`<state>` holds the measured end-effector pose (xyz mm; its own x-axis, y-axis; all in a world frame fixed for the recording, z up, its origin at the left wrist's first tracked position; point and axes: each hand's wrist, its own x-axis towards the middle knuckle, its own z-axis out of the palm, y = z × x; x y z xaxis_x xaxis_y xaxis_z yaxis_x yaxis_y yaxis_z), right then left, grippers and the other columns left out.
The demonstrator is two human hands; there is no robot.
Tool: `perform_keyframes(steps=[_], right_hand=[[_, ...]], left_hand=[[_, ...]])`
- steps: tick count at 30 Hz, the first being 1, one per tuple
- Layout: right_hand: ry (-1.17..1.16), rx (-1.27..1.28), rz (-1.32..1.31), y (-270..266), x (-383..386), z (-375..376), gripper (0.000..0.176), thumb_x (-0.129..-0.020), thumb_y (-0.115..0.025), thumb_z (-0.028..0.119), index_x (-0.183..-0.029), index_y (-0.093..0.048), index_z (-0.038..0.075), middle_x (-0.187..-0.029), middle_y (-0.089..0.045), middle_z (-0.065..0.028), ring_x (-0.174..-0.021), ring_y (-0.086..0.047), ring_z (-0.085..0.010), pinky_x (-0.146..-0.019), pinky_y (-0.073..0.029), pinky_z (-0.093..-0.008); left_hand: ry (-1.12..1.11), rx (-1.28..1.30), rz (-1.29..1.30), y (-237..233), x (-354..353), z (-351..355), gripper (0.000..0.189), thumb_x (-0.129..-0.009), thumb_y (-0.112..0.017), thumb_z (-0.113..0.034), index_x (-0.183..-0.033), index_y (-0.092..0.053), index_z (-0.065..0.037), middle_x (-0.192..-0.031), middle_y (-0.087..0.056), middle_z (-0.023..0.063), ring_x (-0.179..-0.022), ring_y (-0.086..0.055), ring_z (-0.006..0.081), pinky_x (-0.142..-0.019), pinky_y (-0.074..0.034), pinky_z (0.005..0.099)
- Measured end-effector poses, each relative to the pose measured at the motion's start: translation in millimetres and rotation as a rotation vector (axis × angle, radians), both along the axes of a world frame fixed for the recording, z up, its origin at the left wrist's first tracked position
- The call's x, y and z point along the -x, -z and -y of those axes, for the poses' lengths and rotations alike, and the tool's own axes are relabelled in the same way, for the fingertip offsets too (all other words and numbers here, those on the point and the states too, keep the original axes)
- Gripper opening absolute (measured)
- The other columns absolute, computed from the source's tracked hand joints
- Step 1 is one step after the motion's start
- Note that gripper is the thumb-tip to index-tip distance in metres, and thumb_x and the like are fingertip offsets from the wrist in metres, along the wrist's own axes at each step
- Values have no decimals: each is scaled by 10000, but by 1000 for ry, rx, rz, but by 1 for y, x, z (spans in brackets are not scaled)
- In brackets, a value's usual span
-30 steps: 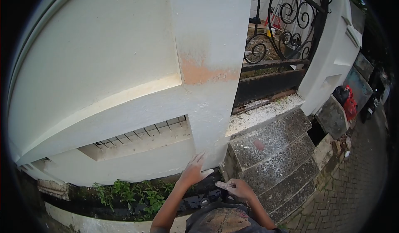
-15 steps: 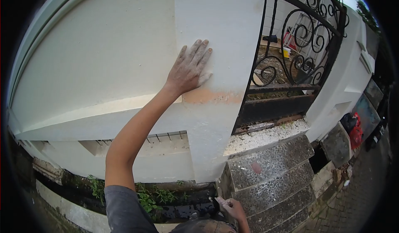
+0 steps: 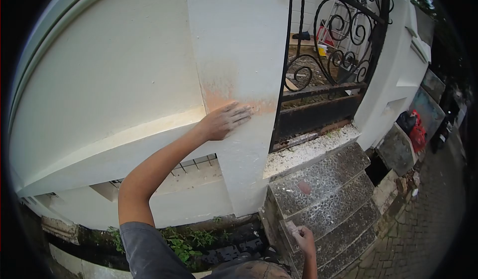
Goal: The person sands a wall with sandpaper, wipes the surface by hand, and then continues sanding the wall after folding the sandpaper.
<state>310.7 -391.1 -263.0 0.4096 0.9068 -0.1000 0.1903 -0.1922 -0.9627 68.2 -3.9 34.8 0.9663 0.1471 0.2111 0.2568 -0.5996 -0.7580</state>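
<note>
My left hand (image 3: 226,121), whitened with dust, lies with outstretched fingers against the white wall pillar (image 3: 234,40). Its fingertips reach the lower edge of an orange-brown bare patch (image 3: 219,91), where the paint looks worn. Whether anything sits under the palm is hidden. Low on the right, my right hand (image 3: 304,240) is closed around a small flat pale piece (image 3: 291,226), with dusty fingers. That hand hovers in front of the stone steps (image 3: 323,194), apart from the wall.
A black wrought-iron gate (image 3: 318,114) stands right of the pillar. Below the wall runs a ditch with green plants (image 3: 184,249). Red and black bags (image 3: 417,132) lie by slabs at the right, beside a paved lane (image 3: 403,239). Behind the gate a ladder (image 3: 336,25) shows.
My left hand has slid down the pillar, and the orange-brown patch above it now shows. My right hand has moved rightward over the steps with the pale piece. The view has shifted to the right.
</note>
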Motion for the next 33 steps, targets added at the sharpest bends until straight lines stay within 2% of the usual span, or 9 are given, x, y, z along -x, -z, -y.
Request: perform_keyframes(steps=[1,4,6,10,15,21,27,31,33], right_hand=[[56,13,-50,3,5,13,42,-791,-573,30,-829,-574,11,-744,-596,-30,-638,-580,-115,-561,-463,-256],[260,14,-536,-38,49,38,56,-803,-516,10,-852,-544,9,-782,-599,-82,-656,-632,-193,-529,-511,-299],[283,20,-533,-32,66,55,60,-814,-483,18,-861,-521,17,-797,-595,-111,-691,-651,-250,-534,-539,-344],[392,-20,-677,-39,99,77,67,-808,-476,20,-863,-510,39,-805,-589,-111,-699,-645,-256,-560,-537,-349],[522,-145,-729,-64,109,94,109,-777,-476,21,-879,-505,48,-842,-586,-108,-726,-639,-267,-582,-535,-359],[600,-260,-761,-77,102,93,188,-784,-434,58,-957,-504,30,-896,-614,-135,-655,-614,-210,-538,-511,-328],[514,-2,-772,6,98,79,240,-822,-446,71,-1052,-488,22,-976,-604,-146,-716,-609,-241,-591,-503,-346],[114,279,-805,88,102,75,185,-880,-479,100,-1057,-479,46,-1025,-600,-128,-863,-628,-235,-692,-525,-370],[82,344,-850,112,110,88,181,-904,-464,105,-1076,-469,50,-1031,-594,-119,-902,-622,-246,-730,-532,-394]], left_hand=[[19,77,34,-11,2,2,572,-876,-467,-352,-1388,-322,-145,-1482,-237,-10,-1376,-167,172,-1131,-85,416],[-19,29,331,-67,11,11,609,-857,-498,-385,-1397,-313,-175,-1484,-235,-21,-1375,-175,180,-1120,-80,450],[-21,-48,474,-77,14,3,607,-851,-502,-387,-1396,-317,-194,-1485,-231,-33,-1373,-173,172,-1122,-69,453],[3,-105,572,-65,10,-4,563,-853,-502,-357,-1376,-359,-208,-1483,-234,-47,-1366,-186,157,-1125,-88,454],[119,-92,599,-66,11,-9,442,-839,-523,-274,-1275,-499,-206,-1441,-325,-72,-1347,-243,163,-1116,-142,451],[168,-74,594,-65,13,-10,409,-811,-540,-212,-1219,-555,-199,-1402,-391,-85,-1334,-278,167,-1111,-170,445],[210,-39,634,-64,13,-10,397,-784,-558,-189,-1180,-584,-188,-1376,-427,-84,-1320,-303,162,-1106,-189,427],[291,2,678,-65,15,-13,380,-724,-590,-134,-1100,-626,-177,-1347,-463,-88,-1301,-347,167,-1079,-240,453],[317,21,693,-65,16,-13,366,-712,-587,-118,-1070,-638,-174,-1328,-484,-89,-1292,-363,173,-1071,-249,452]])
